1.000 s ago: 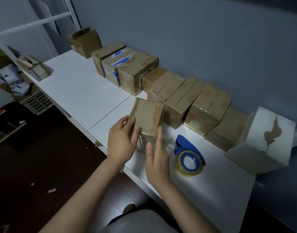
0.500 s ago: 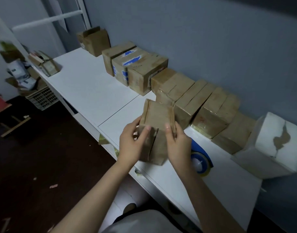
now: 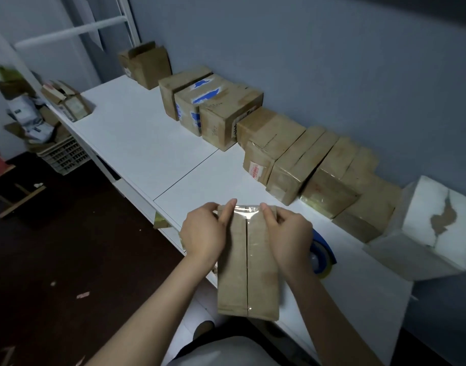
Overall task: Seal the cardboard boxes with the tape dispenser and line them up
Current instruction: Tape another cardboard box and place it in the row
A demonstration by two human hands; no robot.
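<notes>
Hands: left hand (image 3: 204,235) and right hand (image 3: 288,237) both gripping cardboard box (image 3: 247,273).
Tape dispenser (image 3: 322,253): just right of cardboard box.

A plain brown cardboard box (image 3: 247,265) carries a strip of clear glossy tape (image 3: 246,211) across its far edge, set against a white table (image 3: 136,133) and a blue-grey wall (image 3: 332,62). Behind it stand a brown box (image 3: 197,104) with torn blue patches, a second box (image 3: 258,165) with a red printed label, and a white box (image 3: 435,233) marked by 1 brown tear. The tape dispenser (image 3: 323,247) is blue with a yellowish roll, and the floor (image 3: 54,247) is dark brown.
</notes>
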